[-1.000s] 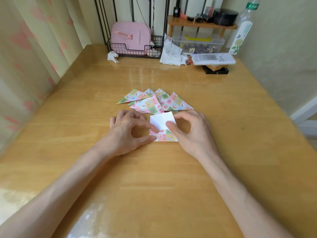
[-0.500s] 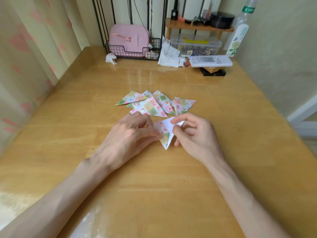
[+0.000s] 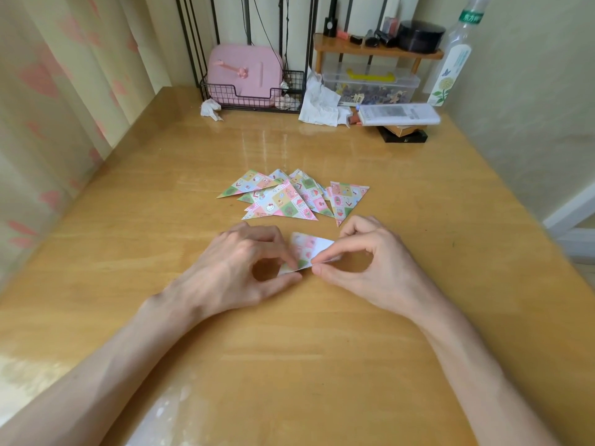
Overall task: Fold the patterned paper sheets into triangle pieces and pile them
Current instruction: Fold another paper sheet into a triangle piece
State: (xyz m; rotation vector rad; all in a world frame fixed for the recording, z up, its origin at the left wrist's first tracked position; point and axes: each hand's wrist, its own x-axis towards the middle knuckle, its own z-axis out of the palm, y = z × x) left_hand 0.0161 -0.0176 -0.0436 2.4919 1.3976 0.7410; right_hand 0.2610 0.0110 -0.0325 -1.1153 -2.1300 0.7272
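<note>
A small patterned paper sheet (image 3: 307, 251), partly folded with its white back showing, is held just above the wooden table (image 3: 322, 349). My left hand (image 3: 238, 272) pinches its left lower edge between thumb and fingers. My right hand (image 3: 370, 262) pinches its right side between thumb and forefinger. Behind the hands lies a loose pile of folded patterned triangles (image 3: 283, 197), several overlapping. One more triangle (image 3: 346, 199) lies at the pile's right, its tip pointing toward me.
At the table's far edge stand a black wire basket with a pink case (image 3: 244, 75), crumpled tissues (image 3: 318, 103), a clear plastic box (image 3: 370, 86) under a small wooden shelf, a white remote (image 3: 397, 114) on boxes, and a tall bottle (image 3: 450, 59). Curtain on the left, wall on the right.
The sheet lay flat under my fingers, then was lifted and folded over. Now both hands pinch it with the patterned side showing. The view has tilted so the pile sits farther from the hands.
</note>
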